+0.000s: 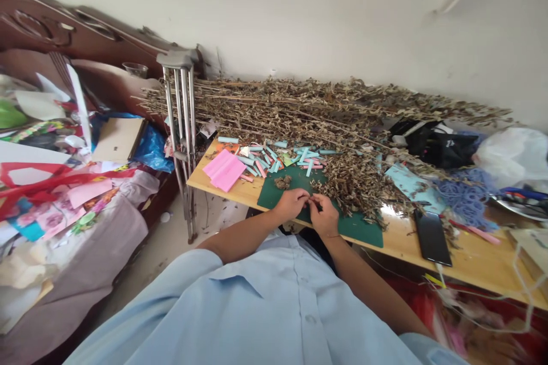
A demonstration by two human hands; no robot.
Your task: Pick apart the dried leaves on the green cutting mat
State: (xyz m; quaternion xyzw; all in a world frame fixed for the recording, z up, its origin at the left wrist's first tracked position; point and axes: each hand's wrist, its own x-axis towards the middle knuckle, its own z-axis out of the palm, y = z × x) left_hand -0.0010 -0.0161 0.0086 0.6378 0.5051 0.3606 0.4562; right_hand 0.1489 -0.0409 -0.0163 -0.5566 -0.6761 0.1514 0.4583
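Step in hand: judged to be fine fingertip work on the dried leaves [353,185], done over the near part of the mat [363,231]. The left hand [291,204] and right hand [324,215] meet at the fingertips. Left grip: fingers curled, tips pressed together. Right grip: likewise. Any piece pinched between them is too small to make out.

Location of material: the leaves lie heaped on the right part of the mat and beyond its far edge, just past the right hand. A small clump [282,182] sits apart on the mat, beyond the left hand. Long stalks [274,105] fill the back of the surface [199,178] along the wall [299,17].

Next move: in my judgement it calls for a light, level pinch and a short reach, with both wrists low over the mat, as dry leaf is likely to crumble.

Edges and room: the mat comes up to the front edge of the surface, so dropped bits could fall off. Bare mat shows between clump and heap and at the near right corner. The rolls [228,140] and pink paper [225,170] crowd the left side; the crutches [184,108] stand by the left end. The phone [433,238] lies near the front edge, right of the mat, with its cable [440,274] hanging over.
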